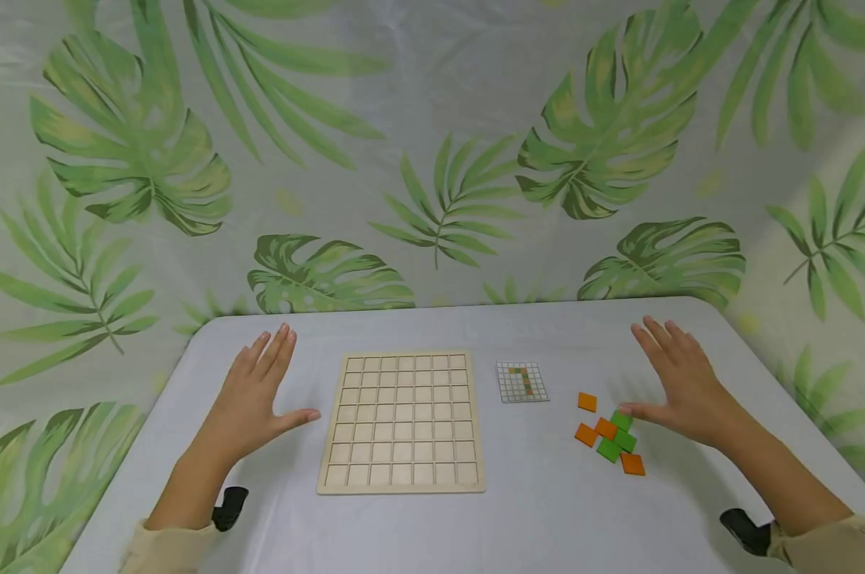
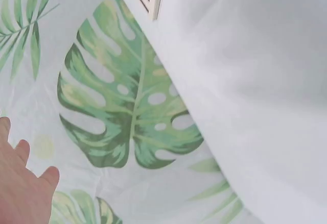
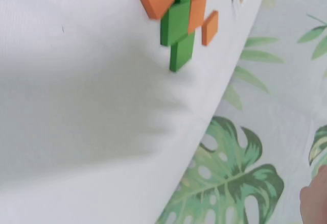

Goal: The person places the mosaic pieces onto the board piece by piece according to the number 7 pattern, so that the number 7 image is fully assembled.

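Note:
My left hand (image 1: 256, 399) hovers above the table at the left of a pale wooden grid board (image 1: 403, 431), fingers extended and thumb spread towards it, holding nothing. On the right, my right hand (image 1: 683, 391) is also raised with straight fingers and a spread thumb. Its thumb tip overlaps the edge of a green square tile (image 1: 608, 450) group in the head view, while the right wrist view shows the hand apart from the tiles. Several orange square tiles (image 1: 633, 464) lie among the green ones. Between board and tiles lies a small pattern card (image 1: 522, 382) with a coloured grid design.
A white-covered table (image 1: 403, 534) carries everything. Behind it hangs a cloth with green leaf prints (image 1: 446, 199). Dark wrist devices (image 1: 230, 509) sit at both cuffs. The board's squares hold no tiles.

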A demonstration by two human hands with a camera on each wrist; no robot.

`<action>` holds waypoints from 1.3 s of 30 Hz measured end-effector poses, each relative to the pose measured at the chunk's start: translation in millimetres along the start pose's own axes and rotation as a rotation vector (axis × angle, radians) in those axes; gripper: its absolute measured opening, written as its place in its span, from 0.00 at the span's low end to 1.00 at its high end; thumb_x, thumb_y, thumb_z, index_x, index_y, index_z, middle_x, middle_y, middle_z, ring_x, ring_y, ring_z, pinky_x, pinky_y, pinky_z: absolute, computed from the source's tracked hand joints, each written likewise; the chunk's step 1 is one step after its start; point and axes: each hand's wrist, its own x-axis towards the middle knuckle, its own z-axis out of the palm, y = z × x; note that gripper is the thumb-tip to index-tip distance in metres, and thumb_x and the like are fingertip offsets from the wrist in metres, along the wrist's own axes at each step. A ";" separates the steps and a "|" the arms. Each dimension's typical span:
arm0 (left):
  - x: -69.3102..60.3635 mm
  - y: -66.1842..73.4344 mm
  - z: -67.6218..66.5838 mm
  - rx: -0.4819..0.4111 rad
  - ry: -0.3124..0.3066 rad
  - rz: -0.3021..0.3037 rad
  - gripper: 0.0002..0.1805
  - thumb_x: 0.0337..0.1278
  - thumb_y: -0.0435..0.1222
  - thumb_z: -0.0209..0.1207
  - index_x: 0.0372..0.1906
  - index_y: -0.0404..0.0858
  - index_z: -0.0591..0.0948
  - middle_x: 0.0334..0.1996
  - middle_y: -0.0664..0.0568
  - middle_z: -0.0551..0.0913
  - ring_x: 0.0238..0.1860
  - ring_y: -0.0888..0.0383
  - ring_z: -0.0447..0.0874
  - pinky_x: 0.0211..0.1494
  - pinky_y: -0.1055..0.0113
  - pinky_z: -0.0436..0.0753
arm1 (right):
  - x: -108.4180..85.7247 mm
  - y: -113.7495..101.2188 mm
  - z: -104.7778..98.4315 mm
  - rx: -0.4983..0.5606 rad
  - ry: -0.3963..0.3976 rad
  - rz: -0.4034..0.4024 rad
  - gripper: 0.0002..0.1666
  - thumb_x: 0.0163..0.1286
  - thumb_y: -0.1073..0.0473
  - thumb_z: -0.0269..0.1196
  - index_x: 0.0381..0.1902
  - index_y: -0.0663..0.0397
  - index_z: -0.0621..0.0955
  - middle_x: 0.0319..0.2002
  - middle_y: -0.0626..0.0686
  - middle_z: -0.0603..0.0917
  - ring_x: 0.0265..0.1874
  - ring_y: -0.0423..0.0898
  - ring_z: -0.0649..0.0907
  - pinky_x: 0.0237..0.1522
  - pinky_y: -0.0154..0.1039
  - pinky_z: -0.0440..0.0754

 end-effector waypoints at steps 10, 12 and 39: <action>-14.8 21.5 25.1 -0.359 -0.120 -0.153 0.64 0.31 0.56 0.68 0.71 0.49 0.38 0.70 0.52 0.42 0.68 0.46 0.40 0.62 0.43 0.52 | -17.0 -21.2 31.0 0.250 -0.110 0.145 0.64 0.44 0.44 0.72 0.70 0.54 0.49 0.64 0.64 0.55 0.59 0.66 0.57 0.53 0.65 0.57; -17.3 24.8 29.8 -0.422 -0.142 -0.178 0.65 0.30 0.53 0.70 0.71 0.50 0.38 0.70 0.52 0.41 0.68 0.45 0.40 0.62 0.43 0.52 | -19.6 -24.2 37.3 0.289 -0.146 0.178 0.62 0.45 0.44 0.71 0.70 0.55 0.50 0.64 0.65 0.56 0.59 0.66 0.57 0.52 0.65 0.58; -43.0 15.6 70.1 -0.724 -0.394 -0.281 0.48 0.38 0.48 0.67 0.68 0.38 0.58 0.67 0.44 0.55 0.66 0.43 0.48 0.63 0.46 0.50 | -32.1 -40.0 77.0 0.292 -0.182 0.212 0.15 0.52 0.58 0.68 0.38 0.53 0.79 0.44 0.54 0.74 0.46 0.55 0.73 0.46 0.53 0.72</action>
